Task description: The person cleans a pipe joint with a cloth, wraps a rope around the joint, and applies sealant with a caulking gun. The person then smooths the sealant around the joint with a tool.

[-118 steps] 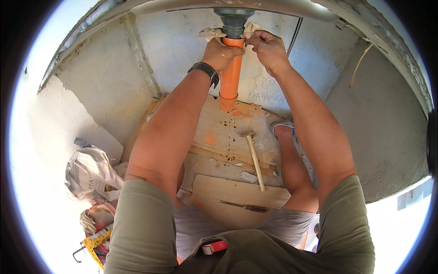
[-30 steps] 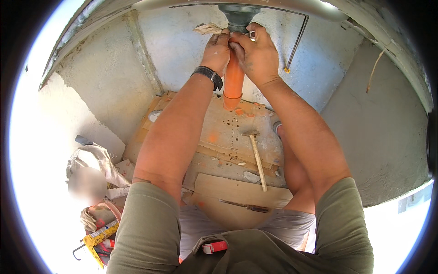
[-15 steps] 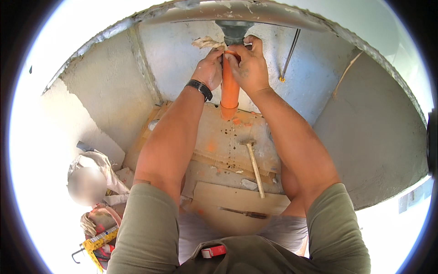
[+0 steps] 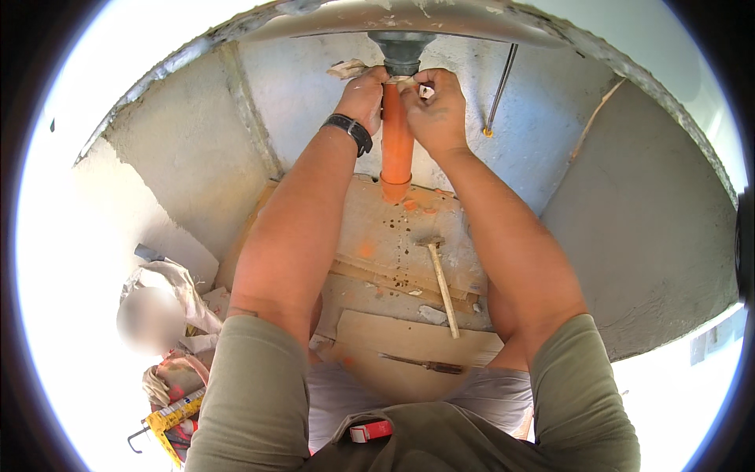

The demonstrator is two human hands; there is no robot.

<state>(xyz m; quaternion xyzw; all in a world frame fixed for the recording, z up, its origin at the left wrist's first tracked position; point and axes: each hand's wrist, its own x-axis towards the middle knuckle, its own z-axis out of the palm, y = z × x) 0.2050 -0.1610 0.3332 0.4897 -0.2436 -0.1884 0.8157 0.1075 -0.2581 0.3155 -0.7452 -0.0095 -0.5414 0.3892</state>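
An upright orange plastic pipe (image 4: 397, 141) stands under a grey drain fitting (image 4: 401, 53) beneath the basin. A crumpled beige strip of cloth (image 4: 346, 69) sticks out left of the joint, and a pale band of it shows at the pipe's top. My left hand (image 4: 363, 101), with a black wristwatch, is closed on the strip beside the pipe mouth; its fingertips are partly hidden. On the other side, my right hand (image 4: 437, 114) pinches at the band, thumb near the pipe rim. Some pale material shows between its fingers.
A hammer (image 4: 442, 287) and a screwdriver (image 4: 423, 363) lie on the cardboard (image 4: 370, 334) between my legs. A metal hose (image 4: 501, 90) hangs at the right. Lower left are cloth bundles and a yellow caulking gun (image 4: 174, 417). The basin's rough edge arches overhead.
My left hand has risen slightly and turned at the pipe top. My right fingers have come off the fitting's underside and now pinch lower, just right of the joint, where a pale band shows.
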